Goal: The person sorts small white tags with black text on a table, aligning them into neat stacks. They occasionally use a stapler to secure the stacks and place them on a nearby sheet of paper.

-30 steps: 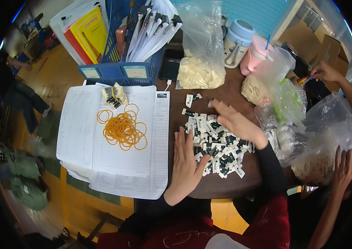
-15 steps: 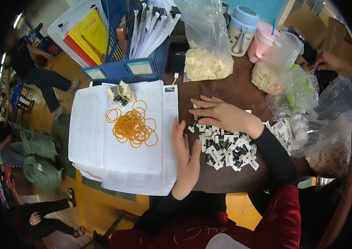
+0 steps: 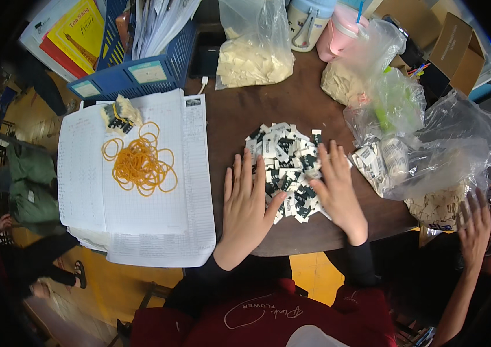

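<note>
A loose heap of small black and white labels [image 3: 289,168] lies on the dark brown table between my two hands. My left hand [image 3: 245,202] lies along the heap's left edge, fingers stretched forward and thumb out toward the labels. On the other side my right hand [image 3: 341,196] rests against the heap, its fingers spread and its thumb over some labels. Neither hand grips anything. Left of my left hand, a tangle of orange rubber bands [image 3: 140,168] sits on an open notebook [image 3: 80,185], below a banded bundle of labels [image 3: 121,115].
A blue file basket [image 3: 170,66] and a clear bag of cream labels [image 3: 257,58] stand at the back. Behind them are a blue-lidded flask [image 3: 309,23] and a pink cup [image 3: 338,34]. Plastic bags [image 3: 396,104] crowd the right, near another person's hand [image 3: 474,222].
My right hand has moved from the heap's far side to its right edge. My left hand now lies flatter beside the labels. The heap is more gathered, and the view has shifted right.
</note>
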`<state>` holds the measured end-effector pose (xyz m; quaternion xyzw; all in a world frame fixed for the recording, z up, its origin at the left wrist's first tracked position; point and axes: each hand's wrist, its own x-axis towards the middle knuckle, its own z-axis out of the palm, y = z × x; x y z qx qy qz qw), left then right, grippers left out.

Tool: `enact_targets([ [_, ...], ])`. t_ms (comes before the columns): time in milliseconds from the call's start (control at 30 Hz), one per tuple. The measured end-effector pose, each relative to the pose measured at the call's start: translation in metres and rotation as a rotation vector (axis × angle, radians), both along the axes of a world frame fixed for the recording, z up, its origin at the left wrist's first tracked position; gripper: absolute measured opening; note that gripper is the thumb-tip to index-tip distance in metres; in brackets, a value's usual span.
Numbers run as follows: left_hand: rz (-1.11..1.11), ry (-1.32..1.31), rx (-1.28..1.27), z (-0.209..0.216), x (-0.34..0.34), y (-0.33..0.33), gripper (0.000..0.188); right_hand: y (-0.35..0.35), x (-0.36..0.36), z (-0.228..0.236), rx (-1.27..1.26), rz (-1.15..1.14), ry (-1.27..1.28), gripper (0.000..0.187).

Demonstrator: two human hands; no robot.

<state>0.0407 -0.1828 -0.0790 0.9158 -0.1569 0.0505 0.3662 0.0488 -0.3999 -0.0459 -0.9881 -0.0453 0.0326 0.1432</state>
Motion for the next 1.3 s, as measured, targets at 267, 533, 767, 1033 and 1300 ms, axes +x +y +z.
enact_targets([
  [267,-0.001,0.022,-0.21,0.005,-0.005,0.013,0.063,0.025,0.005,0.028,0.239,0.198,-0.162,0.069],
  [533,0.018,0.001,-0.349,0.007,-0.002,0.008,0.043,0.024,0.068,0.027,0.227,0.173,-0.21,0.037],
  [767,0.104,0.091,-0.735,0.006,-0.004,0.017,0.03,0.031,0.07,0.018,0.19,0.25,-0.216,0.031],
  [1033,0.066,0.09,-0.737,0.005,-0.005,0.018,0.026,0.045,0.013,0.025,0.073,0.068,-0.31,0.022],
  [1300,0.005,0.324,-0.921,0.009,-0.013,0.019,0.032,0.06,0.003,0.029,0.246,0.021,-0.538,0.011],
])
